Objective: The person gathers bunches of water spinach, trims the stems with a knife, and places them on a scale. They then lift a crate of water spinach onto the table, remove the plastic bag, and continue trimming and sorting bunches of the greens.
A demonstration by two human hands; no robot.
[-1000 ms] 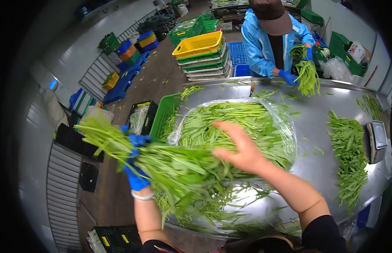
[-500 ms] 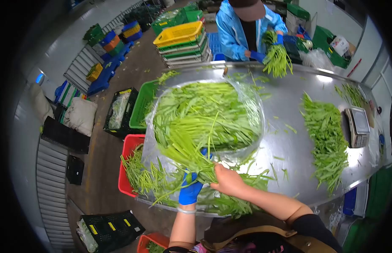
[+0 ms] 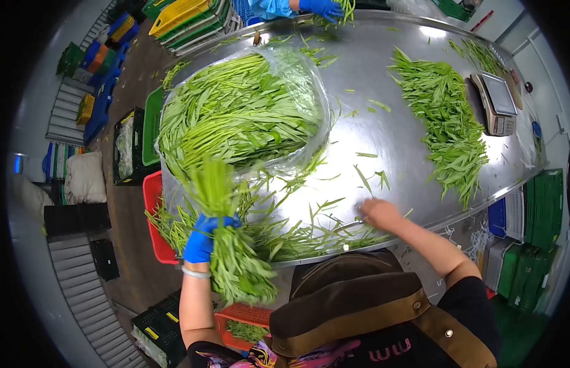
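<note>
My left hand [image 3: 205,236], in a blue glove, is closed around the middle of a bunch of water spinach [image 3: 242,267]. The stem ends point away from me and are blurred; the leaves hang toward me over the table's near edge. My bare right hand [image 3: 381,214] is above the metal table [image 3: 408,190] near its front edge, apart from the bunch. Its fingers are blurred and partly turned away. Beyond my left hand lies a big heap of water spinach [image 3: 236,116] in a clear plastic bag [image 3: 319,101]. Loose stems and leaves [image 3: 297,239] are strewn along the near edge.
On the right lies a long row of greens [image 3: 444,122] beside a weighing scale [image 3: 496,110]. A red crate [image 3: 153,208] and a green crate [image 3: 152,122] stand left of the table. At the far side is a co-worker's blue-gloved hand [image 3: 325,7] with greens.
My left hand has moved left and toward me with the bunch. My right hand has let go of it and moved right. The view has tilted downward, so the co-worker is mostly out of frame.
</note>
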